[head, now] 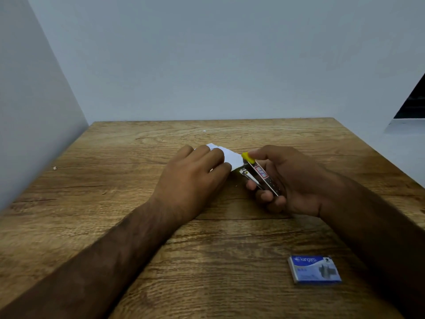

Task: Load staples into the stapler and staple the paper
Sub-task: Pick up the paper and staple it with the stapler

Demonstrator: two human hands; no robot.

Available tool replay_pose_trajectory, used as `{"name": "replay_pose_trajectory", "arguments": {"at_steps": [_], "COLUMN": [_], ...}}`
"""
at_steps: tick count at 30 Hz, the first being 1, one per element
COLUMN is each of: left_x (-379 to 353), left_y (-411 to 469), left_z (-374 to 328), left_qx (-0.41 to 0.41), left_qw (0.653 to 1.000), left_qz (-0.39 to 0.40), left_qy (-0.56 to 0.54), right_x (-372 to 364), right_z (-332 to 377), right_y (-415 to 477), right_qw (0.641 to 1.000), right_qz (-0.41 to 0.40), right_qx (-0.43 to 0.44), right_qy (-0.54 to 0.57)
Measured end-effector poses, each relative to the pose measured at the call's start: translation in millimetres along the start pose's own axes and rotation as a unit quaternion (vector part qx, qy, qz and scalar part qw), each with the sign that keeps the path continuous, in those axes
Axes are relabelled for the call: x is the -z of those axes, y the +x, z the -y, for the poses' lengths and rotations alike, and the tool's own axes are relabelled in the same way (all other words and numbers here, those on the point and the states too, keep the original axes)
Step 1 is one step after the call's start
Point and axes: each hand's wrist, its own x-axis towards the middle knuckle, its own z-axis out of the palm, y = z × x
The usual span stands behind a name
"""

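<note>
A small metal stapler (259,174) with a yellow tip and a red-marked label is gripped in my right hand (292,180), slightly above the wooden table (138,226). Its jaws sit at the right edge of a small white paper (232,157). My left hand (195,176) lies palm down over the paper's left part, fingers pinching it, and hides most of it. A blue staple box (314,269) rests shut on the table at the near right, apart from both hands.
Pale walls close the table in on the left and at the back. A tiny white scrap (54,168) lies near the left edge and another speck (204,130) near the back. A dark opening (414,100) shows at far right.
</note>
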Motion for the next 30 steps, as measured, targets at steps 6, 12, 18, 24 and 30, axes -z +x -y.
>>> {"name": "replay_pose_trajectory", "arguments": {"at_steps": [6,12,18,24,30], "left_x": [9.2,12.9,7.0,3.9,4.3], "left_y": [3.5,6.6,3.8,3.5,1.4], "left_z": [-3.6,-13.4,-10.2,-6.2,-2.2], "left_qx": [-0.073,-0.06,0.018,0.01,-0.013], "left_qw": [0.996,0.997,1.0,0.999,0.998], "left_qz": [-0.015,-0.022,0.011,-0.017,-0.057], "left_qy": [0.051,0.034,-0.023,-0.025,-0.025], "right_x": [-4.6,-10.1,-12.5,-13.6,-14.9], "right_z": [-3.6,-7.6,-11.5,-12.2,-11.9], "right_y": [-1.1,1.1,3.9,3.8,4.0], "right_qw": [0.999,0.997,0.995,0.995,0.995], "right_qz": [-0.025,-0.053,-0.053,-0.046,-0.028], "right_qx": [0.007,0.046,0.076,0.079,0.098], "right_qy": [-0.032,-0.03,-0.041,-0.026,0.017]}}
